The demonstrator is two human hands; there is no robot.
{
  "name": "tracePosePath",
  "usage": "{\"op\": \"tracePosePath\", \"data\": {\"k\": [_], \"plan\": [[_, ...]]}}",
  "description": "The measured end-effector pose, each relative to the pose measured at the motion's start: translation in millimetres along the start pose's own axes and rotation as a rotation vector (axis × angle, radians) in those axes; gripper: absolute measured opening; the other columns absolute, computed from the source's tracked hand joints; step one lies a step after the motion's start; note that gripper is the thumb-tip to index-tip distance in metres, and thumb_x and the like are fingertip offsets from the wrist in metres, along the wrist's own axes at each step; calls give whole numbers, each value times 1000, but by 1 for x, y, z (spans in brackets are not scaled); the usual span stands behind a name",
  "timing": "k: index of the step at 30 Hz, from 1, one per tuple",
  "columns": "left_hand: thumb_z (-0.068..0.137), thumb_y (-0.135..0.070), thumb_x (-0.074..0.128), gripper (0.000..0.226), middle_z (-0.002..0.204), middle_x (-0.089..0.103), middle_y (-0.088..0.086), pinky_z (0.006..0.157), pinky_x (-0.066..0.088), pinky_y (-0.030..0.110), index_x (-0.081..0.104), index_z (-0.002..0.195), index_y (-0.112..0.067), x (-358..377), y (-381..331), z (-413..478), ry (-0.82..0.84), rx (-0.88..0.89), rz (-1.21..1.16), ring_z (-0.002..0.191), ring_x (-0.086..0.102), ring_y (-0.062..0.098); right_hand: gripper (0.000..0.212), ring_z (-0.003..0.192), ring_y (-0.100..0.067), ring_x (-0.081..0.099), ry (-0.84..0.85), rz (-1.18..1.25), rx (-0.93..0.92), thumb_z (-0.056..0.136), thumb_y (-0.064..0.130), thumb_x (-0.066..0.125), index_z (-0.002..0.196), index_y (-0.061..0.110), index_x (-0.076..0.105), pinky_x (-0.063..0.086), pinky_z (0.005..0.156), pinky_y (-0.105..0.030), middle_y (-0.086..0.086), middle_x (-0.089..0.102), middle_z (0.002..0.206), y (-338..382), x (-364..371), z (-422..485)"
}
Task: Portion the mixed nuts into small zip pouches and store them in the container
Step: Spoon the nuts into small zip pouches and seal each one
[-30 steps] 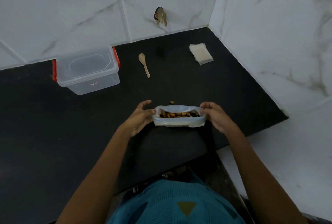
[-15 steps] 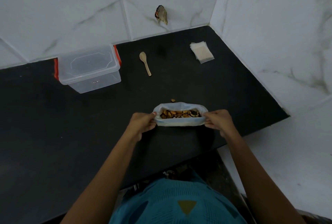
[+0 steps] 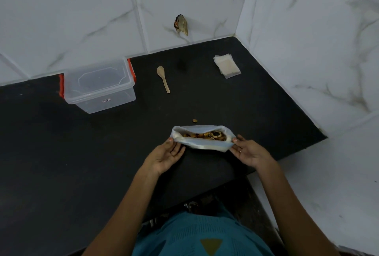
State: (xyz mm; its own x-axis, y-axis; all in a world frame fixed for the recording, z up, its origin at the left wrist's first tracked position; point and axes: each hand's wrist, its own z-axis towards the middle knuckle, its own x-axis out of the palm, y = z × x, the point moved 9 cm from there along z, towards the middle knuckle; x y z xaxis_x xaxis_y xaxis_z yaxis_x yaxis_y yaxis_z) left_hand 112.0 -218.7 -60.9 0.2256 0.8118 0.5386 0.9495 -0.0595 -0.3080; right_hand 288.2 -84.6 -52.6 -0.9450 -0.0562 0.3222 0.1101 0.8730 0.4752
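Mixed nuts [image 3: 205, 135]: brown and dark pieces inside the bag, seen through its open mouth.
Bag [image 3: 202, 145]: white plastic, lying on the black countertop [image 3: 102, 163] near its front edge. Its mouth gapes upward and its long axis runs 9 to 3 o'clock.
Left hand [image 3: 164, 156]: at the bag's 9 o'clock end, with the thumb on the rim and fingers beneath, pinching that corner.
Right hand [image 3: 249, 152]: at the 3 o'clock end, thumb and fingertips apparently closed on that corner.
Loose nut [image 3: 194, 120]: single, at 12 o'clock from the bag, just beside it and not touching.
Container [image 3: 98, 87]: clear plastic with red side clips, at 10 o'clock, well apart, by the wall.
Spoon [image 3: 163, 78]: wooden, at 11 o'clock, bowl toward the wall.
Zip pouches [image 3: 226, 66]: small flat stack at 1 o'clock, near the wall corner.
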Motion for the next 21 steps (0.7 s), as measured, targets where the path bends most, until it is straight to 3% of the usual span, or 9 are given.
{"op": "tracePosePath", "data": {"k": [4, 7, 11, 13, 18, 21], "plan": [[91, -10, 48, 14, 97, 61, 10, 90, 46, 40, 58, 99, -6, 4, 3, -5, 30, 17, -9, 96, 58, 22, 24, 107, -20, 54, -8, 14, 27, 88, -6, 44, 90, 18, 48, 35, 100, -35, -8, 55, 116, -7, -1, 0], [88, -16, 55, 20, 102, 60, 9, 88, 47, 39, 57, 107, -10, 8, 1, -6, -2, 61, 76, 96, 58, 22, 29, 97, -20, 51, -10, -17, -24, 85, -11, 43, 95, 15, 49, 37, 99, -35, -12, 47, 131, -3, 1, -3], [87, -5, 58, 18, 108, 59, 13, 81, 49, 36, 54, 104, -8, 5, -1, -3, -143, 190, 239, 93, 60, 22, 35, 116, -26, 50, -125, -329, -209, 87, -4, 52, 118, 8, 46, 43, 100, -37, -18, 49, 125, 6, 1, -9], [85, 1, 58, 31, 111, 59, 16, 81, 50, 36, 50, 115, -4, 4, -2, -3, -172, 235, 264, 101, 60, 25, 41, 117, -24, 49, -159, -407, -241, 87, 7, 58, 125, 7, 42, 44, 100, -37, -12, 49, 125, 4, 1, -10], [83, 10, 56, 46, 115, 50, 13, 87, 48, 34, 40, 122, -6, 3, 2, -7, -195, 293, 240, 105, 55, 25, 17, 92, -18, 54, -174, -495, -174, 89, 11, 57, 103, 8, 49, 50, 84, -30, -6, 52, 89, -7, -1, -13], [82, 10, 57, 47, 119, 52, 17, 86, 48, 33, 41, 125, 1, 0, 7, -4, -199, 268, 175, 106, 56, 25, 20, 83, -16, 58, -141, -445, -178, 88, 5, 57, 107, 2, 51, 52, 79, -30, -9, 55, 89, -8, 0, -12]]}}
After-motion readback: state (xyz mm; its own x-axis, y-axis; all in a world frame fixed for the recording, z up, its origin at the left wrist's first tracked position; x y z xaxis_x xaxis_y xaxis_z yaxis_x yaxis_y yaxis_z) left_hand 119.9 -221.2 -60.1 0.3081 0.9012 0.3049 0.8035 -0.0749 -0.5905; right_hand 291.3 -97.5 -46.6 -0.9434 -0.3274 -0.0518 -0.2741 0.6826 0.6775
